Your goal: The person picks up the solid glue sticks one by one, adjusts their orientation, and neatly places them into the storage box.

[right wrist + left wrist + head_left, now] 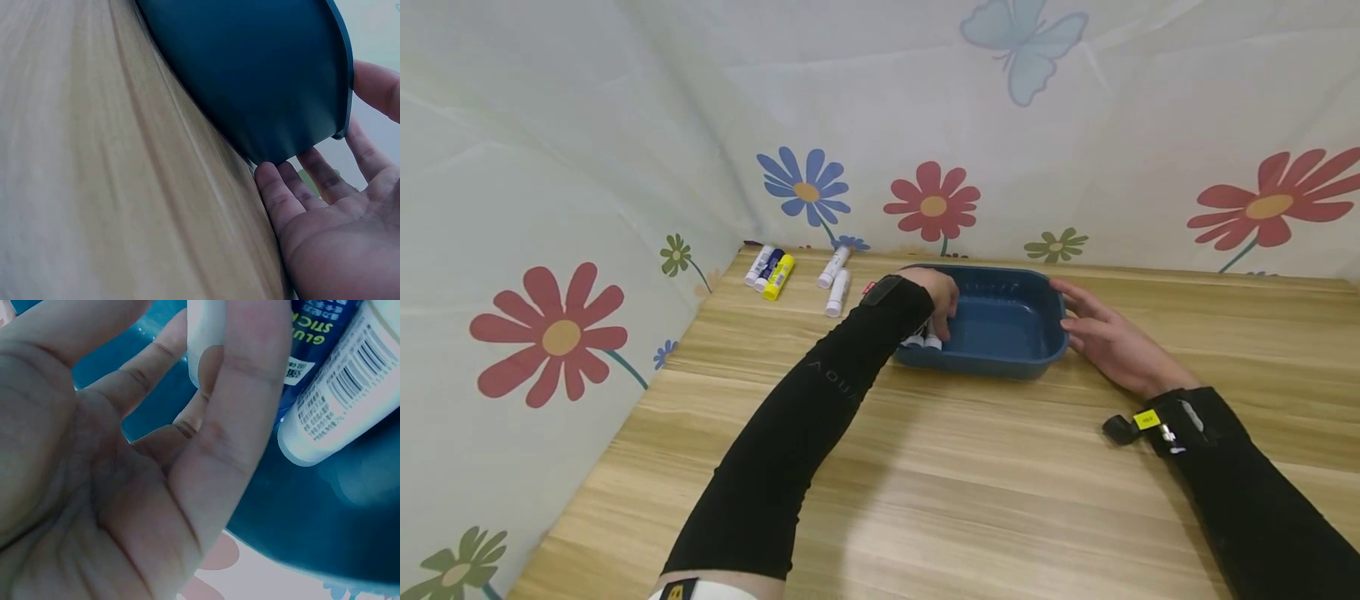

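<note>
A blue plastic bin [1000, 367] stands on the wooden table. My left hand [936, 292] reaches down into its left end. In the left wrist view my fingers curl about a white glue stick [205, 337], its top cut off by the frame. Beside that hand a blue glue stick [309, 344] and another white glue stick [344, 381] lie in the bin. My right hand [1105, 342] rests against the bin's right end, fingers fairly straight. Its fingertips [270, 175] touch the bin's outer wall in the right wrist view.
Left of the bin, a yellow glue stick [778, 277] lies beside a dark blue one [770, 268] and a white one [758, 265]. Two more white sticks [838, 292] lie nearer the bin. A flowered curtain [865, 108] rises behind and left of the table [985, 475].
</note>
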A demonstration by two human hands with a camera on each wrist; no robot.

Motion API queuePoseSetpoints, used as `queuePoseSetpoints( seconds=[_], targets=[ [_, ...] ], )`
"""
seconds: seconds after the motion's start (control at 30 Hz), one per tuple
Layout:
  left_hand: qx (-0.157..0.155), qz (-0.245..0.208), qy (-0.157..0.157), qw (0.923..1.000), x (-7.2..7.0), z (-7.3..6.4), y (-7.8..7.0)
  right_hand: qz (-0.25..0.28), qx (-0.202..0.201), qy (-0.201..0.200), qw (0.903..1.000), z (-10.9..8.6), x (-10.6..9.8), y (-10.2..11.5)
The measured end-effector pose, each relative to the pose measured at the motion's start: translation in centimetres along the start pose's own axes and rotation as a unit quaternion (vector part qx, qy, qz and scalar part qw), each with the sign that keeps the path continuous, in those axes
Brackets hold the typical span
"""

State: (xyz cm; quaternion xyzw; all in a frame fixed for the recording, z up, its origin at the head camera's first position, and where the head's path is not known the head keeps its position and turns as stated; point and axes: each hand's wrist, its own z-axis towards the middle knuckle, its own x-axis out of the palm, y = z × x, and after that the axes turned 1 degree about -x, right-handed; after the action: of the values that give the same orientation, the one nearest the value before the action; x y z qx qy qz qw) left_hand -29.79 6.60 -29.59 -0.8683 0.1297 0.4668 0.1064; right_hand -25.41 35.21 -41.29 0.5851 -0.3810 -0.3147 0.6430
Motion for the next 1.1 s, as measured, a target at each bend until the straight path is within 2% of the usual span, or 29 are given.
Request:
queuePoseSetpoints(
  seconds=[0.3,0.43,0.6,0.77,0.9,1.0,1.1],
  targets=[
    [0.018,0.028,0.016,0.9993,-0.2,-0.1,-0.1,-0.006,0.007,-0.002,1.0,0.1,-0.1,0.1],
    [0.016,0.025,0.021,0.9993,-0.1,-0.2,-0.1,-0.01,0.013,-0.006,0.9998,0.0,-0.1,0.1],
    [0.022,0.014,0.009,0.9996,0.1,-0.3,-0.1,-0.012,0.018,-0.01,0.9997,0.0,-0.1,0.1],
    [0.053,-0.044,0.002,0.9977,0.3,-0.1,0.5,-0.011,0.022,-0.013,0.9996,-0.1,0.0,0.1],
    [0.078,-0.12,-0.003,0.9898,0.1,0.5,1.2,-0.007,0.019,-0.011,0.9997,0.0,-0.1,0.0],
    [0.096,-0.151,-0.025,0.9836,-0.2,1.0,1.7,-0.003,0.014,-0.008,0.9999,0.1,-0.2,-0.1],
    [0.125,-0.147,-0.069,0.9788,-0.3,1.4,2.2,-0.001,0.007,-0.002,1.0,0.1,-0.1,-0.2]
  ],
)
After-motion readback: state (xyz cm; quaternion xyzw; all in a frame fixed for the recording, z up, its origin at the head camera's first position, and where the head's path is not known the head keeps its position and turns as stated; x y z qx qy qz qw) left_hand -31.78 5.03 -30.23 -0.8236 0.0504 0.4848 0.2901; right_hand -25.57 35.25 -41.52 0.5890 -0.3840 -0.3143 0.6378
